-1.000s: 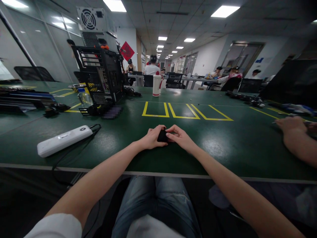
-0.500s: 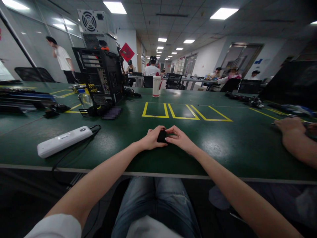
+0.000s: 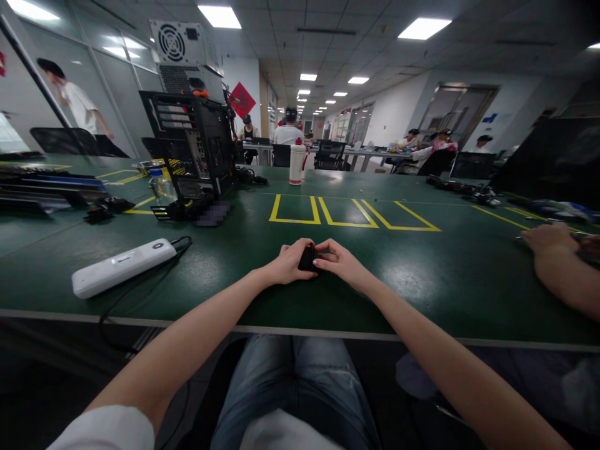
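A small black block-like object (image 3: 307, 257) is between my two hands, low over the green table (image 3: 262, 300); its exact kind is too small and dark to tell. My left hand (image 3: 291, 261) is closed around its left side, thumb at the near side and fingers at the far side. From the right, my right hand (image 3: 338, 262) pinches its edge with thumb and fingertips. Parts of the object are hidden behind the fingers.
A white power strip (image 3: 122, 267) with a black cable lies at left. Behind it stand an open computer case (image 3: 187, 137) and a bottle (image 3: 163, 186). A white cup (image 3: 296, 164) stands beyond yellow tape outlines (image 3: 295, 221). Another person's hand (image 3: 550, 237) rests at right.
My hands and the black object keep almost the same pose. In the background at left, a walking person has moved further left. The whole view has shifted very slightly.
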Demonstrator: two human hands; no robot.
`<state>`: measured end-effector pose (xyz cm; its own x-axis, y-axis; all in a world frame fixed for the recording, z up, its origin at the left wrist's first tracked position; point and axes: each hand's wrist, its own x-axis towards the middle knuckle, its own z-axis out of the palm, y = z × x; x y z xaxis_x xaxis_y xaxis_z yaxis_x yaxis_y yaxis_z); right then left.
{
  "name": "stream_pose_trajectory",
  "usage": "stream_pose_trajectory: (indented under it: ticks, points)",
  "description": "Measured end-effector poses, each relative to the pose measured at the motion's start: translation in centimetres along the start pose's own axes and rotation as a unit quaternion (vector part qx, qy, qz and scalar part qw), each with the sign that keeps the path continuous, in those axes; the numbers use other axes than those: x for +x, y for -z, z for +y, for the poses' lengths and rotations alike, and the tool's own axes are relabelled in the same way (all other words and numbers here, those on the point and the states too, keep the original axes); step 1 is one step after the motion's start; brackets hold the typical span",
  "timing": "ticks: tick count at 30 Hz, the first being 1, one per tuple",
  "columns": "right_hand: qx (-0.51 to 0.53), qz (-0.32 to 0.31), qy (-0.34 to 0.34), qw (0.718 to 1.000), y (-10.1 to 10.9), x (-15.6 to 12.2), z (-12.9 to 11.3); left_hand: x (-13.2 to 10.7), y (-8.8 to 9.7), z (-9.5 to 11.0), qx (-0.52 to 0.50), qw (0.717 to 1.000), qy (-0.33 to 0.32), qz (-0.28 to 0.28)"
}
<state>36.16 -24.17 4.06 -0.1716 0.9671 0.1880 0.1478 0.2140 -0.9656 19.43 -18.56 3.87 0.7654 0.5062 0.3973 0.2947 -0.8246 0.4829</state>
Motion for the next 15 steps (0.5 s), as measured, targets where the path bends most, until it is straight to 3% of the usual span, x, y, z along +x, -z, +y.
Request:
stream_pose_trajectory:
  ticks: [15]
  points:
    - [-0.003,0.015,-0.001,1.000,-0.12,0.13,-0.04,0.05,-0.13,-0.17,0.014,1.000,-0.005,-0.001]
